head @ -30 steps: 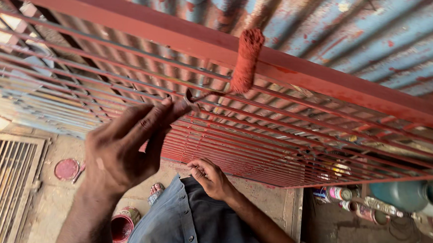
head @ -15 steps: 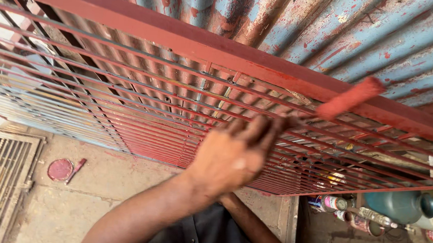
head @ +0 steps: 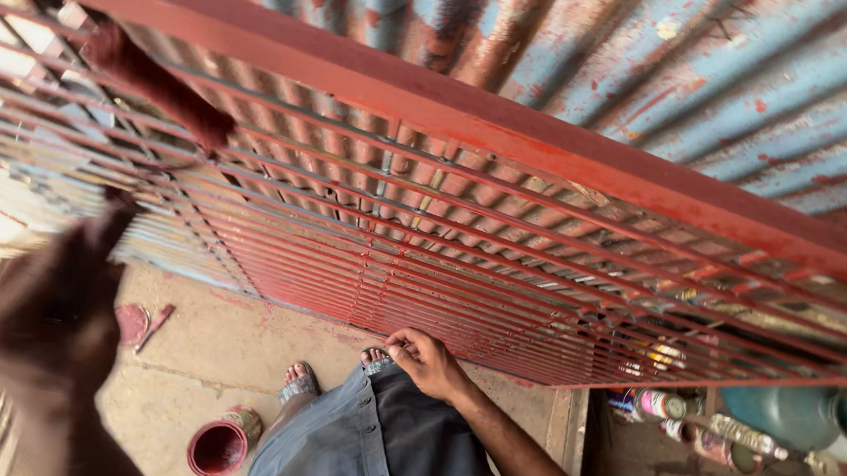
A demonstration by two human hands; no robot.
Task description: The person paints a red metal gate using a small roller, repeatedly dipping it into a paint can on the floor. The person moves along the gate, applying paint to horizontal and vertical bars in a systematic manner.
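A red metal grille (head: 500, 272) is seen leaning against a corrugated metal wall (head: 649, 75) of worn blue and rust. A paint roller (head: 158, 85), soaked in red paint, is pressed against the upper left bars of the grille, tilted from upper left to lower right. The left hand (head: 56, 314) is raised at the left edge, badly blurred; its grip appears to be closed on the roller's handle, though this cannot be told for certain, since the handle is lost in the blur. The right hand (head: 426, 361) is held low, beside the bottom edge of the grille and just above the grey-blue garment (head: 372, 441) worn by the person; its fingers are curled loosely and nothing is seen held in them.

On the concrete floor (head: 220, 353), a round tin of red paint (head: 220, 446) is stood near the person's sandalled foot (head: 297, 382). A round red lid (head: 131, 323) and a small red stick (head: 156, 325) are laid just beside each other further left. At the lower right, several small paint cans (head: 663, 405) and a teal plastic container (head: 790, 417) are gathered behind the grille.
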